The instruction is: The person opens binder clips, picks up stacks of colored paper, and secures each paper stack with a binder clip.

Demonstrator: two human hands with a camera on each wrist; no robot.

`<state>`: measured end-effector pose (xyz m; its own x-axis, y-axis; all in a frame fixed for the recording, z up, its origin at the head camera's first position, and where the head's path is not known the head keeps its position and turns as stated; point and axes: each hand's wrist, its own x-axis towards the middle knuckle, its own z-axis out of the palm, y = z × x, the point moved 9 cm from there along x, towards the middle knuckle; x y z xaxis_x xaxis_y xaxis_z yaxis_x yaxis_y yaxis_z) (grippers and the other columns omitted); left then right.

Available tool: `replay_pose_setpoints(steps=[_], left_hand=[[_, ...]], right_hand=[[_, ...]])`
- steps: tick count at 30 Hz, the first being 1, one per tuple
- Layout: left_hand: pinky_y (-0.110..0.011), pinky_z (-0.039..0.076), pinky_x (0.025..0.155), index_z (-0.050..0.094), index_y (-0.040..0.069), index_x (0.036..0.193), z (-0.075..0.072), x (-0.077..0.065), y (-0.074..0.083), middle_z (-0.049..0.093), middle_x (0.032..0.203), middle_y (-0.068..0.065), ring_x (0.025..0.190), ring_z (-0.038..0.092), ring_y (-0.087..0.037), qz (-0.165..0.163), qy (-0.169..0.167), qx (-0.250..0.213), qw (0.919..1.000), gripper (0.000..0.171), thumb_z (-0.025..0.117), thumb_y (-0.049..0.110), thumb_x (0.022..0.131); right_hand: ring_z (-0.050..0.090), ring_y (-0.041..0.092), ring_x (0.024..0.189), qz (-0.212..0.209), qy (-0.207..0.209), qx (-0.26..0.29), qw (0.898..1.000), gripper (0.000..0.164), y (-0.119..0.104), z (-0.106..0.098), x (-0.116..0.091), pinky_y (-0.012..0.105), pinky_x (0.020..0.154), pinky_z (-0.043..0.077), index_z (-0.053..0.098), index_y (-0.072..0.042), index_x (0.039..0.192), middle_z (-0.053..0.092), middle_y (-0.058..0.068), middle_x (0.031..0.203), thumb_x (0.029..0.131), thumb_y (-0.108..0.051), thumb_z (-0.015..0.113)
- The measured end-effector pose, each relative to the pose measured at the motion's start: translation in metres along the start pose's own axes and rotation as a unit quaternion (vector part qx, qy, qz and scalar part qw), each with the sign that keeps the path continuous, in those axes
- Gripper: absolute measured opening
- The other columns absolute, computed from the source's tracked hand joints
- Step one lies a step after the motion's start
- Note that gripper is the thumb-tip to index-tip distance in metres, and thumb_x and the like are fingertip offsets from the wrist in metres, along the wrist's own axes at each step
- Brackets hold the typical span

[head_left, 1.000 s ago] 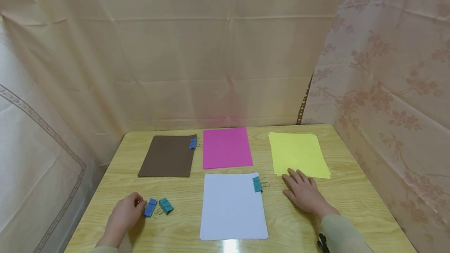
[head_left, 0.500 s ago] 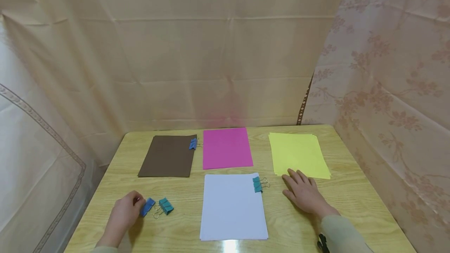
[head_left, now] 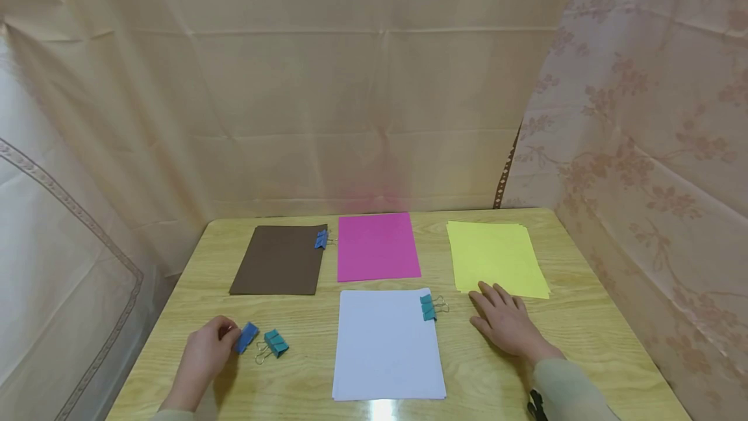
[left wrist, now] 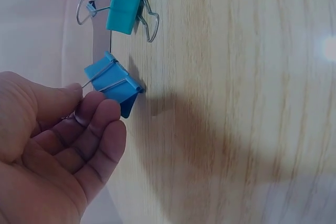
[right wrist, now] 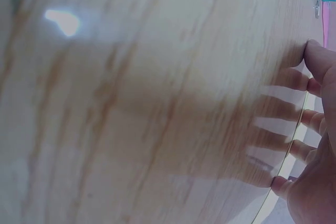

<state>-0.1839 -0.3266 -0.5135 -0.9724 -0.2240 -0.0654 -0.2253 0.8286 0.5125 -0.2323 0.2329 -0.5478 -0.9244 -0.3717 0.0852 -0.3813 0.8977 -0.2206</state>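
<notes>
My left hand pinches a blue binder clip by its wire handle between thumb and forefinger. The left wrist view shows that clip tilted, its body free of the fingers. Close to its right on the table lies a teal binder clip, its wire handles spread. My right hand rests flat with fingers spread, the fingertips at the near edge of a yellow paper stack. In the right wrist view the fingers of the right hand touch the tabletop and paper edge.
A white paper stack with a teal clip on its right edge lies front centre. Behind are a pink paper stack and a dark brown stack bearing a blue clip. Curtains hang around the wooden table.
The blue clip in my left hand has turned and shifted slightly left, away from the loose teal clip. The right hand stays in place.
</notes>
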Motion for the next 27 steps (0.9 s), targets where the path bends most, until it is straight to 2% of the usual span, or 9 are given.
replay_pose_setpoints(steps=[13,20,27], left_hand=[[-0.034,0.05,0.069,0.066,-0.004,0.101,-0.002,-0.002,-0.002,0.07,0.086,-0.009,0.078,0.064,-0.02,-0.018,0.011,-0.056,0.9982,0.013,0.066,0.008,0.097],[-0.022,0.053,0.061,0.064,-0.008,0.101,0.003,-0.003,-0.007,0.07,0.085,-0.012,0.073,0.069,-0.017,-0.03,0.01,-0.126,0.9915,0.012,0.062,0.004,0.098],[-0.023,0.057,0.063,0.064,-0.011,0.102,0.008,-0.002,-0.014,0.071,0.086,-0.014,0.074,0.072,-0.019,-0.036,0.005,-0.16,0.9864,0.012,0.06,0.001,0.098]], right_hand=[[0.037,0.051,0.141,0.0,0.0,0.001,1.0,0.053,0.001,0.002,0.0,0.076,0.101,0.032,0.053,-0.006,0.146,0.043,0.023,0.155,0.102,-0.035,0.062],[0.036,0.05,0.142,0.002,-0.003,0.0,1.0,0.053,0.003,0.003,0.0,0.076,0.102,0.032,0.053,-0.007,0.147,0.042,0.022,0.156,0.103,-0.036,0.061],[0.036,0.05,0.142,0.003,-0.003,0.0,1.0,0.054,0.004,0.004,0.001,0.076,0.102,0.032,0.052,-0.007,0.147,0.042,0.022,0.156,0.103,-0.037,0.061]])
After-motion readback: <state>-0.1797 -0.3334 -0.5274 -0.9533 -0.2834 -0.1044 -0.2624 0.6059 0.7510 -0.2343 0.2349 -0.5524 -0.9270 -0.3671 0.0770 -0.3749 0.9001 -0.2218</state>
